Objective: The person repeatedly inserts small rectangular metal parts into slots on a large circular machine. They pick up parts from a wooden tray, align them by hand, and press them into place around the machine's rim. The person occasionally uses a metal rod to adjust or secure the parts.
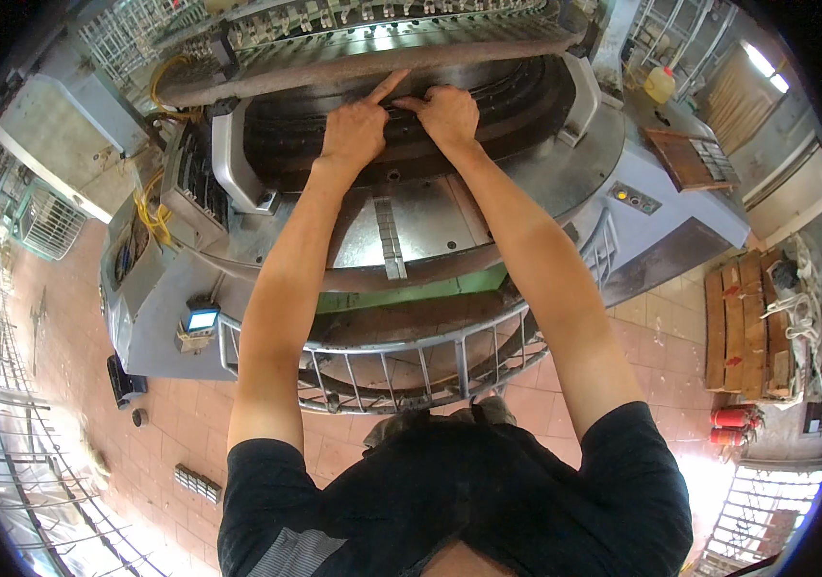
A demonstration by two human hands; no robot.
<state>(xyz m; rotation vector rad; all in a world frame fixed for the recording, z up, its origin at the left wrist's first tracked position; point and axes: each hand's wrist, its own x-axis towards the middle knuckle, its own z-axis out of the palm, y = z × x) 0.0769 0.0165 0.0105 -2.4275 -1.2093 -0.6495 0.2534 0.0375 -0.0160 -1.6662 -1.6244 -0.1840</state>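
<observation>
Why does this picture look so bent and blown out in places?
Head view: black corners frame the image, and the dark metal-barred grid at left bows, fitting a fisheye lens; head view, lower right: white glare erases detail beside the black short-sleeved shirt; head view, centre: the flat silver metal plate catches bright reflections, while the bare left hand and bare right hand look fairly clear.

A reddish tiled floor (55,308) spreads around you, bearing the large round-fronted machine (440,212) at your twelve o'clock, a greenish crate (50,223) at nine, a small dark round object (139,417) at eight and a segmented strip (197,483) between seven and eight.
</observation>
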